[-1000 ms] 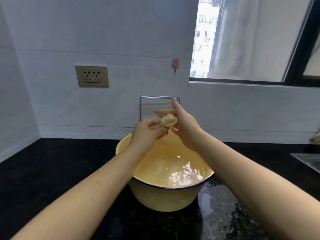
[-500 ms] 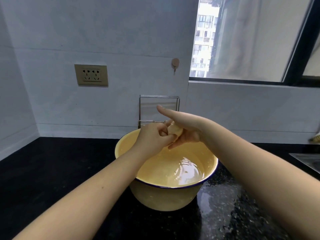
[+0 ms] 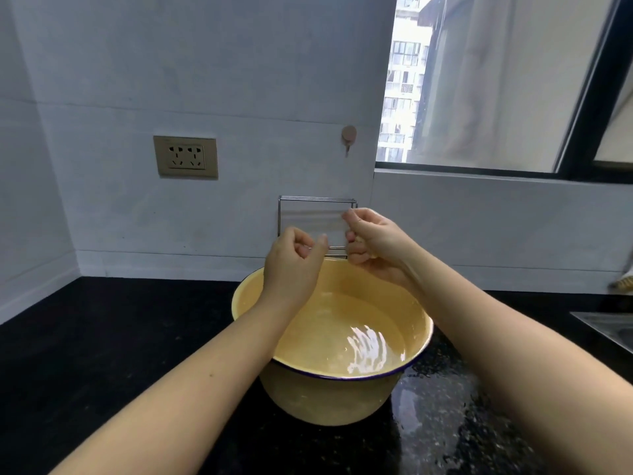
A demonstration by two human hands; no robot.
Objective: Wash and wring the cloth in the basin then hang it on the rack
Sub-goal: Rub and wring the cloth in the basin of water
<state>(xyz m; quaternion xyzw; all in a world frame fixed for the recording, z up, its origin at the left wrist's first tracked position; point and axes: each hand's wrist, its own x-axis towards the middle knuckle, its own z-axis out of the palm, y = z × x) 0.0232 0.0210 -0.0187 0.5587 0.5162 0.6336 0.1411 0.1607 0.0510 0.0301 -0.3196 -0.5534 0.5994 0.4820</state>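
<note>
Cloth [image 3: 363, 242] shows only as a pale wad tucked into the right hand, so how much is bunched there and how wet it is cannot be told.

Largest in the scene is the black stone counter [image 3: 102, 354], glossy and speckled, with what look like wet patches to the right of the basin. A drip falling outside the rim would add to them, and the wall socket [image 3: 185, 157] sits above the counter on the left, well apart from the hands, so flung water is the thing to avoid.

Next is the yellow enamel basin [image 3: 325, 402] with its blue rim, holding rippling water. Both forearms cross above it, and a dropped cloth would likely land back in the water and need wringing again.

Behind the basin stands the wire rack [image 3: 317, 199] against the wall, its top bar just beside the right hand. It looks light and thin, so I judge that a wet, lopsided cloth draped over one bar could slide off behind the basin.

The right hand [image 3: 375, 240] has its fingers curled shut around the wad, with thumb and forefinger pinched together at the top. The left hand [image 3: 294, 265] is loosely fisted, thumb against the curled fingers; whether it pinches a corner cannot be told. If the cloth stays balled rather than spread, it will probably hang badly and dry slowly.
</note>
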